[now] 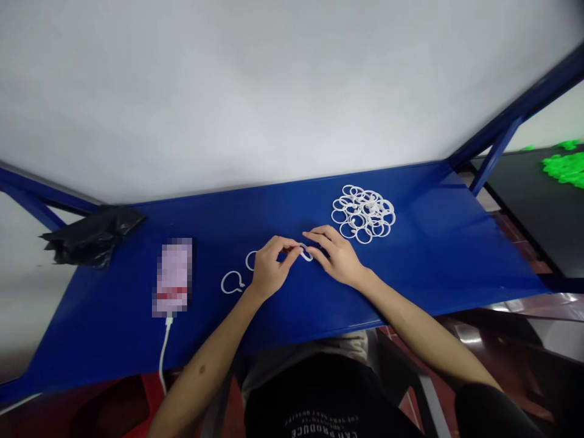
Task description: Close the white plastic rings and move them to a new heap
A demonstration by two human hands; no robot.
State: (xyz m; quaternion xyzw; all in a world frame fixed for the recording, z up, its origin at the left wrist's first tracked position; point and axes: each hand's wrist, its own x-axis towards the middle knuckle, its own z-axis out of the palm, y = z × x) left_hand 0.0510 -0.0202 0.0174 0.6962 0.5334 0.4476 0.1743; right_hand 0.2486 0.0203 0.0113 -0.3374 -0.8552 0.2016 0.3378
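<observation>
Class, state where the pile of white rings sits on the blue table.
In the head view, the pile of white rings lies on the far right part of the blue table, just beyond the right hand.

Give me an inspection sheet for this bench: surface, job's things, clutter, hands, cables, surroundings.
Surface: blue metal table, white wall behind.
Job's things: one white plastic ring held between both hands; pile of white rings at right; two loose rings at left.
Clutter: black plastic bag at far left; phone lying flat.
Hands: left hand and right hand both pinch the ring.
Cables: white cable plugged into the phone, running off the near edge.
Surroundings: green parts on a dark table at right.
</observation>
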